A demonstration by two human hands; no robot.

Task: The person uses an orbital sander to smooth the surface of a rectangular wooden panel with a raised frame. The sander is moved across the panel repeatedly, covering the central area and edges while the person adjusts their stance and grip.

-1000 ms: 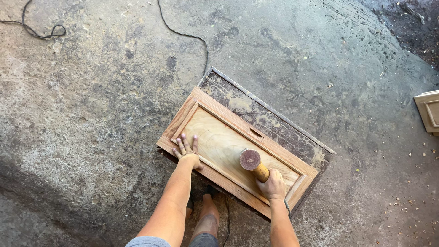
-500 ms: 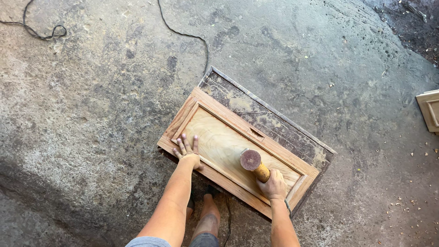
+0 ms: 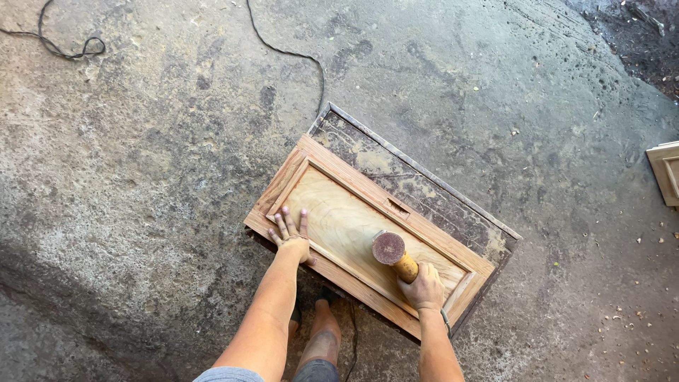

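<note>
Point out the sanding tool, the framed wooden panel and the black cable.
sanding tool (image 3: 390, 249), head view, on its round reddish disc.
framed wooden panel (image 3: 338, 209), head view, on the pale centre board.
black cable (image 3: 288, 52), head view, mid-run on the floor.

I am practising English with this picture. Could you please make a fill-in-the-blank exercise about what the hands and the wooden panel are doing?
1. The left hand lies flat, with fingers spread, on the wooden ____.
2. The right hand grips a sanding tool by its ____.
3. The panel lies on a darker board, which lies on the concrete ____.
4. A black ____ runs across the floor above the board.

Missing words: panel; handle; floor; cable
</note>
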